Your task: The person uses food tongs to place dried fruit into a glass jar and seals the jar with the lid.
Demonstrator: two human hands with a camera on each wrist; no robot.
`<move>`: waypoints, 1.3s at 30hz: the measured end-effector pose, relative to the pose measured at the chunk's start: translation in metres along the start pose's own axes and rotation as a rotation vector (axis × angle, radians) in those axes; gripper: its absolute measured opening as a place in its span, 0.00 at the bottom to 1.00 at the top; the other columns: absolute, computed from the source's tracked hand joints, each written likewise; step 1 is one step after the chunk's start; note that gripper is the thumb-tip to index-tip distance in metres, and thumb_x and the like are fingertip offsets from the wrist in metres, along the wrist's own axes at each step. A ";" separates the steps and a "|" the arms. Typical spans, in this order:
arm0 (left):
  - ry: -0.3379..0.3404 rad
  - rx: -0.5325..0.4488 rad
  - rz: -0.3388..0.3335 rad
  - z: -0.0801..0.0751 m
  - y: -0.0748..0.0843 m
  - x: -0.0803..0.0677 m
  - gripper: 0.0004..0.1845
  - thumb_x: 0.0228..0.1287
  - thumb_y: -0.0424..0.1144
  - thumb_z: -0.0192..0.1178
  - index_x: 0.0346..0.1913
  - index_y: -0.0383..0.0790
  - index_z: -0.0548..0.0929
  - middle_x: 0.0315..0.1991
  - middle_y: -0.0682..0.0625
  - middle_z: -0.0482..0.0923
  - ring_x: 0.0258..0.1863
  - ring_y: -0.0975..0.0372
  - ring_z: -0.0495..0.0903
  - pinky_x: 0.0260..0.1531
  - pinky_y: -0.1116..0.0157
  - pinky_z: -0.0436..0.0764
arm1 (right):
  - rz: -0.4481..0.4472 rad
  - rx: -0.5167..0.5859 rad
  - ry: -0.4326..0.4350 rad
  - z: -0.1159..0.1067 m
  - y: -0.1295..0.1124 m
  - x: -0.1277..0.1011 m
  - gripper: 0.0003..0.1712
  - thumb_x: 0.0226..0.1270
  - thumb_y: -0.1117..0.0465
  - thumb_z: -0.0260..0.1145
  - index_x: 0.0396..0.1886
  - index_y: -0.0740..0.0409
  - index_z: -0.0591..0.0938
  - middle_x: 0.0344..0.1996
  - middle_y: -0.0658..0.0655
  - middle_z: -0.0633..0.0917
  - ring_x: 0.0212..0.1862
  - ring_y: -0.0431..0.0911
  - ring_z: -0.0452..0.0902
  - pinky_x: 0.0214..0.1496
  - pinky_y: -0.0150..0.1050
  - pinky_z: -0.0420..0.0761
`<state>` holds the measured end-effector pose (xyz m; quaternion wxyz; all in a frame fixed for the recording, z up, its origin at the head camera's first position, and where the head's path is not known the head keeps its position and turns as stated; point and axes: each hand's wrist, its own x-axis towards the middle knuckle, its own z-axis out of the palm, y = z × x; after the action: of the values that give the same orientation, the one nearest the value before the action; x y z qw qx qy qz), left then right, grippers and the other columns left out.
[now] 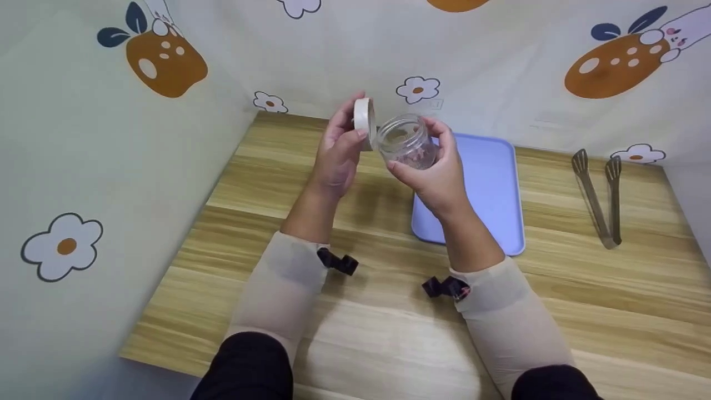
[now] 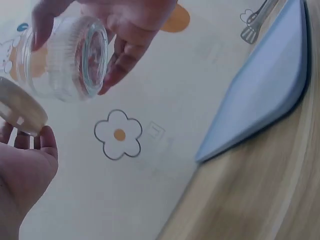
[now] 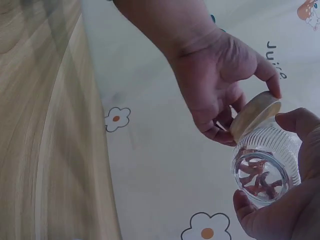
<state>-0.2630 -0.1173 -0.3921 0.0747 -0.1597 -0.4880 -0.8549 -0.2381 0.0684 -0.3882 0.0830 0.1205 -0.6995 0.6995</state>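
My right hand (image 1: pixel 430 166) grips a small ribbed clear glass jar (image 1: pixel 406 141) held up above the wooden table, tilted with its open mouth toward my left hand. Small reddish curled pieces (image 3: pixel 257 176) lie inside the jar (image 3: pixel 265 162). My left hand (image 1: pixel 339 147) pinches the round cream lid (image 1: pixel 364 119) on edge, right beside the jar's mouth. In the left wrist view the lid (image 2: pixel 20 107) is apart from the jar (image 2: pixel 67 57). In the right wrist view the lid (image 3: pixel 255 116) lies close against the jar's rim.
A light blue tray (image 1: pixel 489 194) lies on the table behind and to the right of my hands. Metal tongs (image 1: pixel 600 194) rest at the far right. Patterned fabric walls close in the left and back sides. Bare wooden tabletop (image 1: pixel 389 333) stretches in front.
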 end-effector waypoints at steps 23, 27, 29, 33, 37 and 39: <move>-0.022 0.595 -0.172 0.018 0.006 -0.009 0.36 0.64 0.46 0.68 0.76 0.50 0.76 0.74 0.49 0.70 0.67 0.56 0.74 0.64 0.57 0.83 | -0.085 -0.314 -0.041 -0.001 0.015 0.002 0.54 0.45 0.58 0.90 0.74 0.48 0.75 0.72 0.51 0.70 0.72 0.44 0.66 0.73 0.46 0.76; -0.026 0.608 -0.186 0.019 0.005 -0.009 0.36 0.63 0.48 0.69 0.76 0.52 0.76 0.73 0.49 0.70 0.66 0.55 0.75 0.62 0.57 0.83 | -0.103 -0.310 -0.043 -0.001 0.015 0.001 0.53 0.45 0.58 0.90 0.74 0.48 0.76 0.72 0.51 0.71 0.71 0.44 0.66 0.72 0.45 0.77; -0.025 0.617 -0.187 0.019 0.004 -0.008 0.36 0.63 0.49 0.69 0.76 0.53 0.76 0.73 0.49 0.71 0.65 0.55 0.75 0.62 0.57 0.84 | -0.108 -0.313 -0.044 -0.001 0.015 0.001 0.52 0.45 0.58 0.90 0.73 0.48 0.76 0.71 0.50 0.71 0.71 0.43 0.67 0.72 0.44 0.78; -0.018 0.630 -0.198 0.018 0.003 -0.008 0.35 0.64 0.51 0.69 0.75 0.52 0.77 0.72 0.48 0.71 0.65 0.55 0.76 0.62 0.57 0.85 | -0.113 -0.318 -0.045 -0.001 0.015 0.001 0.51 0.46 0.59 0.90 0.72 0.48 0.77 0.71 0.50 0.71 0.71 0.44 0.66 0.73 0.45 0.77; -0.022 0.641 -0.212 0.017 0.002 -0.008 0.36 0.65 0.52 0.69 0.75 0.52 0.77 0.72 0.49 0.72 0.67 0.55 0.76 0.64 0.56 0.84 | -0.119 -0.328 -0.039 0.000 0.016 0.001 0.50 0.46 0.59 0.90 0.72 0.49 0.77 0.71 0.51 0.72 0.71 0.44 0.67 0.75 0.46 0.75; -0.038 0.637 -0.204 0.017 0.002 -0.008 0.36 0.64 0.51 0.69 0.76 0.51 0.77 0.73 0.49 0.71 0.67 0.55 0.75 0.65 0.55 0.83 | -0.123 -0.327 -0.036 0.000 0.017 0.001 0.50 0.46 0.58 0.90 0.71 0.50 0.78 0.71 0.51 0.72 0.71 0.44 0.67 0.75 0.46 0.74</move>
<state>-0.2510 -0.1039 -0.3851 0.0256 -0.0945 -0.7454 -0.6594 -0.2441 0.0682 -0.4037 0.1315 0.1602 -0.7966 0.5678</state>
